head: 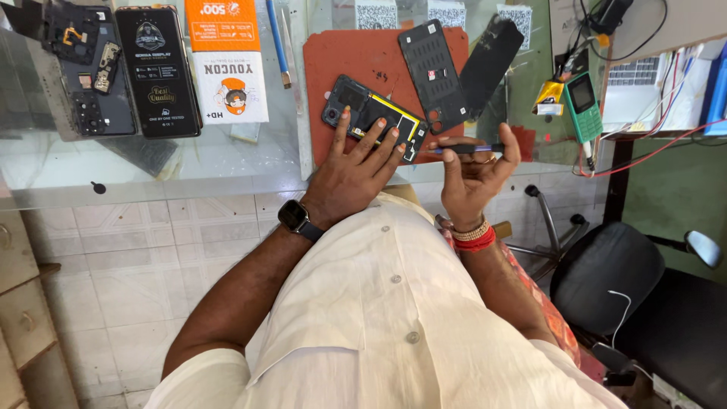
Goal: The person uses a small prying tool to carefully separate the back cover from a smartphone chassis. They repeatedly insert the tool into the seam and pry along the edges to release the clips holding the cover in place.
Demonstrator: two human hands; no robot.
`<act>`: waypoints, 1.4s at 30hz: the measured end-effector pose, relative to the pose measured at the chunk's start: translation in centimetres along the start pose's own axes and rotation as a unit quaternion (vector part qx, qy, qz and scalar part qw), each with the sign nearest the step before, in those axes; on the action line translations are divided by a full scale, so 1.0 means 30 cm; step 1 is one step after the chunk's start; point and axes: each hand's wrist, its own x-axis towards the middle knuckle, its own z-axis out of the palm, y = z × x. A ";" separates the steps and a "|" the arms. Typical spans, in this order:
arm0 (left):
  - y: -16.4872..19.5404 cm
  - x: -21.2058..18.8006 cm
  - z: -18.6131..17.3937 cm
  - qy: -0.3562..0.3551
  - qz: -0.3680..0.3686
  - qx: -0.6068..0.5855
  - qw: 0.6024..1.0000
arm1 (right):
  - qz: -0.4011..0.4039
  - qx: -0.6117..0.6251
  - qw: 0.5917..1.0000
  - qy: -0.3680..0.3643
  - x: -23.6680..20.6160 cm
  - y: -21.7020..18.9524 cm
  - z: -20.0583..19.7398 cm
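Note:
An opened smartphone (362, 106) with its back removed lies on a red-brown work mat (356, 57); a yellow-edged battery shows inside it. My left hand (356, 163), a dark smartwatch on its wrist, presses flat on the phone with fingers spread. My right hand (473, 174), wearing red and beaded bracelets, holds a thin dark screwdriver (469, 149) level, its tip pointing left, close to the phone's lower right corner. A black back cover (433, 72) with a perforated inner face lies on the mat just behind, and a second dark panel (491, 60) lies beside it.
On the glass tabletop (151, 159) at the far left lie a dismantled phone (87, 72), a black display box (157, 72) and an orange-and-white box (227, 60). A green keypad phone (585, 106) with cables lies at the right. A black office chair (628, 280) stands below right.

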 end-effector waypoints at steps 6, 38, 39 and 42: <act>0.012 0.004 0.006 -0.006 -0.004 0.006 1.000 | 0.027 0.019 0.999 -0.010 -0.031 0.020 0.000; 0.013 -0.001 0.011 0.005 -0.003 0.013 1.000 | -0.078 -0.301 0.931 -0.191 0.088 -0.092 0.020; 0.011 0.000 0.009 0.007 -0.004 0.012 1.000 | -0.064 -0.302 0.935 -0.175 0.093 -0.090 0.020; 0.010 -0.001 0.007 0.001 -0.003 0.011 1.000 | -0.035 -0.310 0.941 -0.132 0.108 -0.080 0.016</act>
